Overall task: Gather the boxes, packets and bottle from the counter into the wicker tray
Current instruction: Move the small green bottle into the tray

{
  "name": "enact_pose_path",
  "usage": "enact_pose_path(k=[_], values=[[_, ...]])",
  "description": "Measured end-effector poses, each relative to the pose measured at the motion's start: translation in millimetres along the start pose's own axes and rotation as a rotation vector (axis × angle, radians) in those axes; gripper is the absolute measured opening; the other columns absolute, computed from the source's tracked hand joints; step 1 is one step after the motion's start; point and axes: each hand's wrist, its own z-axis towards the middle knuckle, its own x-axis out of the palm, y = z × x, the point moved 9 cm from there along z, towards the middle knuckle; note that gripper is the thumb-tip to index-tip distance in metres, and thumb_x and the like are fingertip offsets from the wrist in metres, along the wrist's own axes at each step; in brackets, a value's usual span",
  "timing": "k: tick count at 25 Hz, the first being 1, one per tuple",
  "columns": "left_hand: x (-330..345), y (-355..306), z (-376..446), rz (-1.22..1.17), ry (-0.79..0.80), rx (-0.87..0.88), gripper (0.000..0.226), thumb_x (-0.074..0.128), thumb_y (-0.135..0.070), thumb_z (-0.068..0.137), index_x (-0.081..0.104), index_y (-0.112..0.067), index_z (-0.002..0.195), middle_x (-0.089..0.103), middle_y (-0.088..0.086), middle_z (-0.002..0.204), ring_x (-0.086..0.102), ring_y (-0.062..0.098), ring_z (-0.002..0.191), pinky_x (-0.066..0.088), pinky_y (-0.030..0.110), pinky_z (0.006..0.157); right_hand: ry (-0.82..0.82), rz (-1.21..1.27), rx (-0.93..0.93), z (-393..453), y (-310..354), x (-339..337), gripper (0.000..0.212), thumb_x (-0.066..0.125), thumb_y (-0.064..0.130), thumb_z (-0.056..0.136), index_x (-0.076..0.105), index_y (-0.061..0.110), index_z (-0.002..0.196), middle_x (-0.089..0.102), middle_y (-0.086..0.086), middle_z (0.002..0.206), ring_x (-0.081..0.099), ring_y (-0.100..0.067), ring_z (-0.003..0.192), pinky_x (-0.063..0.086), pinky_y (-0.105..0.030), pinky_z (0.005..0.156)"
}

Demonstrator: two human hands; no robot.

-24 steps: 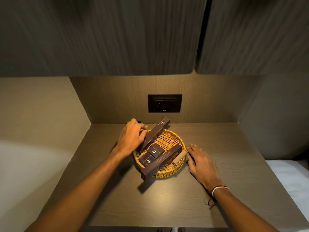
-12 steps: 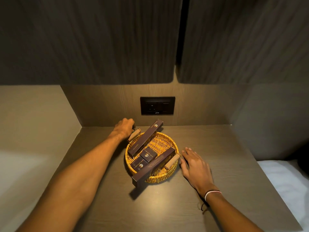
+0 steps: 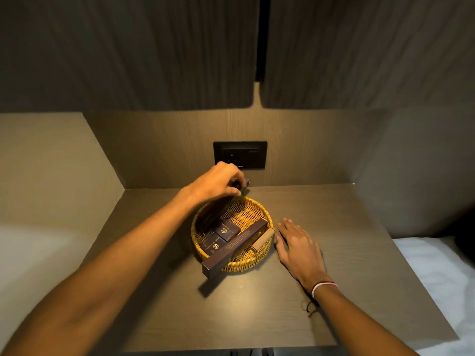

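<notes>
A round wicker tray (image 3: 259,262) with wooden handles sits mid-counter. Two small dark boxes (image 3: 227,230) lie side by side inside it. One long dark box (image 3: 237,245) lies across the front rim and overhangs it. A second long box (image 3: 218,214) leans on the far-left rim, partly hidden by my arm. My left hand (image 3: 218,183) hovers over the tray's far edge, fingers closed around a small dark bottle (image 3: 237,186), mostly hidden. My right hand (image 3: 298,249) rests flat on the counter just right of the tray, fingers spread, holding nothing.
A black socket plate (image 3: 240,154) is on the back wall just behind my left hand. Dark cupboard doors (image 3: 154,52) hang overhead. Walls close the counter (image 3: 257,309) on both sides. White bedding (image 3: 437,283) lies beyond its right edge.
My left hand went behind the tray's left side, closed on a small dark thing and rose with it over the far rim. My right hand stayed put.
</notes>
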Motion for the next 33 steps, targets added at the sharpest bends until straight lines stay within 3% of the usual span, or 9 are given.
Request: enact_pose_path(k=[3, 10, 17, 23, 25, 26, 28, 31, 33], values=[[36.2, -17.8, 13.5, 0.095, 0.105, 0.022, 0.024, 0.077, -0.015, 0.08, 0.069, -0.015, 0.102, 0.069, 0.004, 0.107, 0.062, 0.013, 0.096, 0.051, 0.027, 0.078, 0.005, 0.009, 0.0, -0.3, 0.4, 0.2, 0.046, 0.047, 0.035, 0.1, 0.051, 0.016, 0.142, 0.051, -0.005, 0.149, 0.045, -0.016, 0.139, 0.026, -0.026, 0.114], [71.9, -21.6, 29.0, 0.196, 0.22, 0.001, 0.027, 0.069, -0.008, 0.085, 0.069, -0.013, 0.112, 0.067, 0.008, 0.12, 0.062, 0.023, 0.113, 0.054, 0.042, 0.097, -0.019, 0.022, -0.001, -1.1, -2.9, 0.2, 0.046, 0.048, 0.037, 0.099, 0.053, 0.017, 0.141, 0.053, -0.004, 0.148, 0.046, -0.015, 0.138, 0.028, -0.027, 0.113], [51.7, -28.0, 19.2, 0.265, 0.12, 0.011, 0.043, 0.069, -0.014, 0.087, 0.059, -0.014, 0.128, 0.056, 0.009, 0.126, 0.058, 0.026, 0.115, 0.053, 0.041, 0.094, -0.03, 0.035, -0.015, -1.0, -1.2, 2.0, 0.046, 0.049, 0.037, 0.099, 0.053, 0.017, 0.14, 0.054, -0.004, 0.146, 0.048, -0.016, 0.136, 0.03, -0.028, 0.112], [-1.0, -8.0, -13.6, 0.154, -0.137, -0.042, 0.04, 0.069, -0.019, 0.088, 0.059, -0.014, 0.126, 0.055, 0.009, 0.126, 0.06, 0.023, 0.111, 0.055, 0.039, 0.092, 0.018, 0.14, 0.014, -3.6, -0.9, -3.6, 0.044, 0.048, 0.035, 0.102, 0.051, 0.016, 0.141, 0.051, -0.003, 0.149, 0.044, -0.015, 0.139, 0.027, -0.027, 0.114], [-17.7, 15.1, -28.9, 0.118, -0.204, -0.135, 0.039, 0.067, -0.017, 0.089, 0.059, -0.016, 0.127, 0.057, 0.009, 0.129, 0.061, 0.023, 0.113, 0.055, 0.039, 0.094, 0.017, 0.39, 0.194, -8.4, -6.6, -13.3, 0.044, 0.047, 0.048, 0.099, 0.061, 0.02, 0.131, 0.065, 0.0, 0.131, 0.055, -0.019, 0.128, 0.045, -0.028, 0.103], [-22.3, 29.2, -33.8, 0.096, -0.202, -0.201, 0.038, 0.065, -0.017, 0.09, 0.058, -0.016, 0.128, 0.058, 0.011, 0.131, 0.061, 0.024, 0.116, 0.054, 0.041, 0.097, -0.038, 0.562, 0.299, -9.1, -8.7, -20.9, 0.046, 0.045, 0.058, 0.094, 0.067, 0.025, 0.116, 0.071, 0.004, 0.112, 0.063, -0.021, 0.114, 0.051, -0.025, 0.087], [-20.0, 56.8, -39.1, 0.0, -0.117, -0.34, 0.038, 0.062, -0.019, 0.093, 0.057, -0.014, 0.131, 0.06, 0.012, 0.135, 0.058, 0.026, 0.124, 0.05, 0.048, 0.103, -0.172, 0.733, 0.39, -3.7, -6.2, -36.7, 0.047, 0.044, 0.071, 0.084, 0.063, 0.028, 0.088, 0.066, 0.006, 0.083, 0.064, -0.018, 0.089, 0.046, -0.026, 0.068], [-2.0, 71.9, -45.9, -0.079, 0.042, -0.414, 0.035, 0.061, -0.02, 0.094, 0.061, -0.013, 0.129, 0.061, 0.012, 0.135, 0.056, 0.026, 0.126, 0.048, 0.046, 0.105, -0.012, 0.711, 0.359, 9.6, 21.2, -42.7, 0.049, 0.056, 0.072, 0.078, 0.055, 0.025, 0.092, 0.067, -0.004, 0.078, 0.066, -0.023, 0.076, 0.057, -0.038, 0.065], [6.0, 72.2, -48.2, -0.093, 0.058, -0.408, 0.032, 0.061, -0.019, 0.094, 0.064, -0.011, 0.125, 0.063, 0.012, 0.133, 0.057, 0.026, 0.125, 0.049, 0.045, 0.104, 0.082, 0.657, 0.385, 11.7, 26.4, -38.3, 0.044, 0.073, 0.057, 0.079, 0.058, 0.018, 0.095, 0.07, -0.008, 0.081, 0.069, -0.023, 0.074, 0.061, -0.038, 0.065]])
